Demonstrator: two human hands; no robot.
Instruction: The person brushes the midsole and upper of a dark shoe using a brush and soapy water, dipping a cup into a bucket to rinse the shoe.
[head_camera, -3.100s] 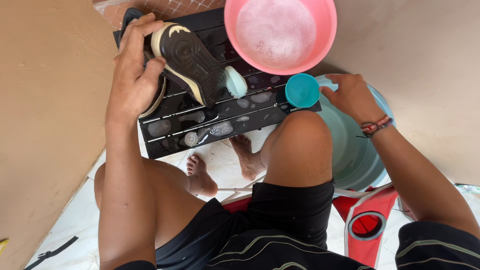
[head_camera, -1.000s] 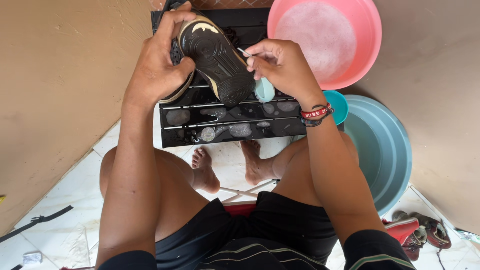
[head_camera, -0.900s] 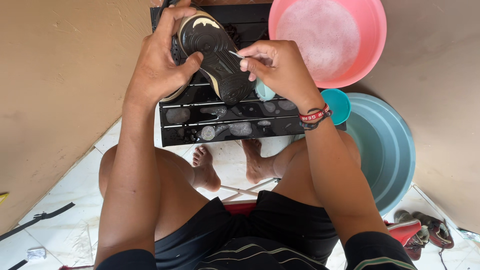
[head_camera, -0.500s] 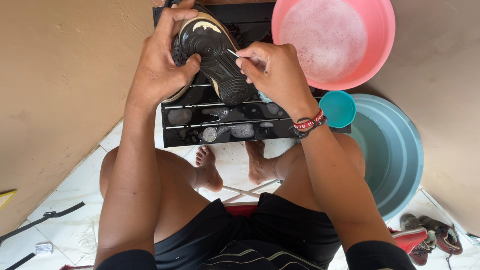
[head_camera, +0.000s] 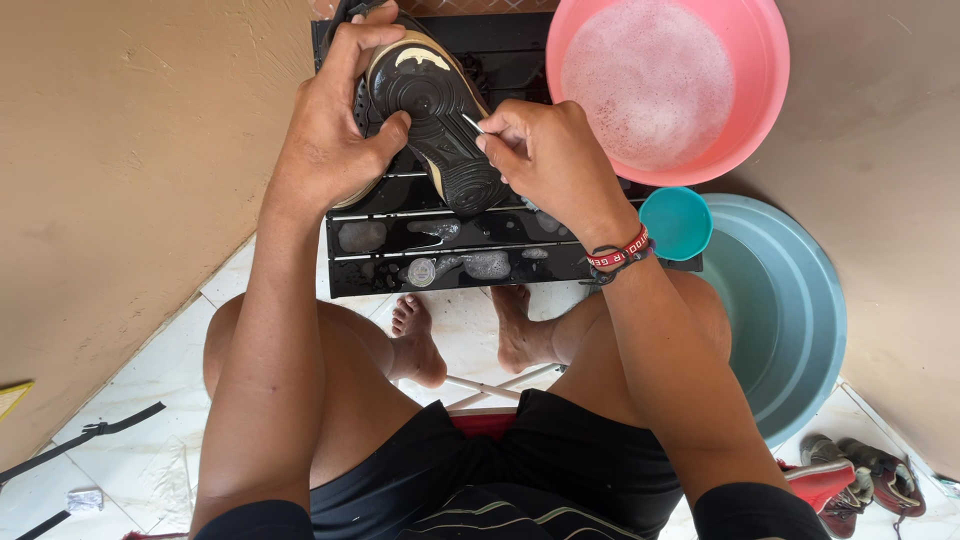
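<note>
My left hand grips a black shoe sole-up over the wet black rack, my right hand pinches a thin pick against the sole, and beside the rack's far right corner a pink basin holds soapy water.

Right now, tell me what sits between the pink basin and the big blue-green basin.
In the head view, a small teal cup sits between the pink basin and the blue-green basin, just beside the right wrist.
</note>
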